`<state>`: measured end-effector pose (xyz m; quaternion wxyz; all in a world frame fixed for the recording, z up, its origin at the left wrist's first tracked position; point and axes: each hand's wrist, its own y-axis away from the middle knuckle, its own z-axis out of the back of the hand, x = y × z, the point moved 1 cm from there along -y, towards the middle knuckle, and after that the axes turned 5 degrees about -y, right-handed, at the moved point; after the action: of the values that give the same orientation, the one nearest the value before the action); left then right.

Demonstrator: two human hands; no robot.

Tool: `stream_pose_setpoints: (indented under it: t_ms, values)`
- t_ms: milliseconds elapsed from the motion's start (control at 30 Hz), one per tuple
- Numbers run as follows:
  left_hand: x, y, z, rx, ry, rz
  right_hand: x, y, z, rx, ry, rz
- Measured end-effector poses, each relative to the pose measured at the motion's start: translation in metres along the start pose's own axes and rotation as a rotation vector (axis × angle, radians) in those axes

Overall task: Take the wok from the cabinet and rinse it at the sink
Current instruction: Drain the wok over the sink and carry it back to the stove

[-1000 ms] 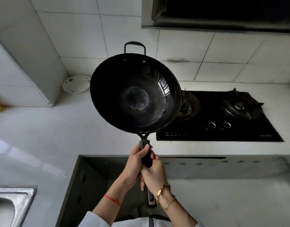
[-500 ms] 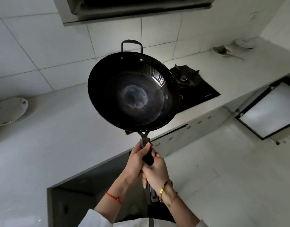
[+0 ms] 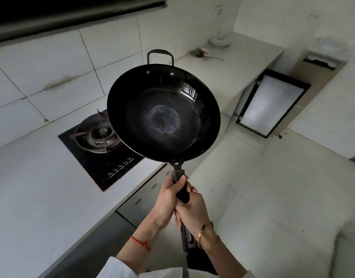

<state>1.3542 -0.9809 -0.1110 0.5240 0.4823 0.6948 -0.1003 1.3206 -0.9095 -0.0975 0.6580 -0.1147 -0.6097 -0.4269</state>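
A black wok (image 3: 163, 115) with a worn grey patch in its bottom and a small loop handle at its far rim hangs in the air in front of me, over the edge of the white counter. Both my hands grip its long black handle. My left hand (image 3: 167, 199) wraps the handle higher up, thumb on top. My right hand (image 3: 192, 211) holds it just below, fingers curled round. The handle's tail sticks out beneath my right wrist. No sink is in view.
A black gas hob (image 3: 100, 149) with a burner sits in the white counter (image 3: 32, 187) to the left, partly behind the wok. A range hood (image 3: 72, 11) hangs top left. An open cabinet door (image 3: 273, 105) stands at the right. A small dish (image 3: 200, 54) lies on the far counter.
My view has swung to the right along the counter: the hob has shifted from the right of the wok to its left, and the sink has left the view. Both hands keep the same grip.
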Motion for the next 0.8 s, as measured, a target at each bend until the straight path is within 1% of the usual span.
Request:
stream_pose_setpoints:
  t_ms: [100,200,267,433,500,667,800]
  values:
    - [0.003,-0.029,-0.037,0.044,-0.005,0.027,-0.003,-0.026,0.033,-0.107,-0.013,-0.025]
    - [0.007,-0.058,-0.076,0.074,-0.023,0.037,0.001,-0.05,0.073,-0.114,-0.048,-0.044]
    - [0.009,-0.08,-0.102,0.086,-0.032,0.051,0.006,-0.067,0.101,-0.157,-0.063,-0.057]
    - [0.015,-0.132,-0.164,0.114,-0.062,0.038,0.004,-0.109,0.176,-0.114,-0.066,-0.018]
    - [0.017,-0.15,-0.186,0.118,-0.07,0.047,0.003,-0.124,0.199,-0.113,-0.075,-0.032]
    - [0.016,-0.196,-0.222,0.148,-0.075,0.073,0.012,-0.159,0.242,-0.141,-0.118,-0.039]
    - [0.013,-0.237,-0.248,0.175,-0.076,0.099,0.01,-0.208,0.259,-0.261,-0.059,-0.049]
